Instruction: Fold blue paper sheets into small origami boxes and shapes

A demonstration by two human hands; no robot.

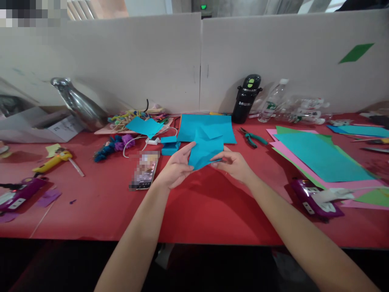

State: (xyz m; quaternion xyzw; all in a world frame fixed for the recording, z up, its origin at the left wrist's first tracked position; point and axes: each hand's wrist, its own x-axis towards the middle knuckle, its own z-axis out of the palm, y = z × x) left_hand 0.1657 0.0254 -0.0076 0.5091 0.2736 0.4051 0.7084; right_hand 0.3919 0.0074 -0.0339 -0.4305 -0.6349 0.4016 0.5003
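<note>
Between my two hands is a folded piece of blue paper (207, 152), held above the red table. My left hand (178, 166) grips its left edge, thumb at the lower corner and fingers along the side. With thumb and fingers, my right hand (232, 164) pinches the lower right corner. A pointed flap stands up at the paper's top. Just behind lies a flat blue sheet (226, 123), partly covered by the held paper. A smaller folded blue paper piece (168, 146) sits left of it, close to my left hand.
A phone (147, 170) lies left of my left hand. Pliers (253, 138), a black bottle (246, 99) and a clear plastic bottle (273, 101) are at the back right. Coloured sheets (325, 156) and a purple power strip (316, 200) lie right. A yellow glue gun (53, 162) and metal flask (80, 103) are left.
</note>
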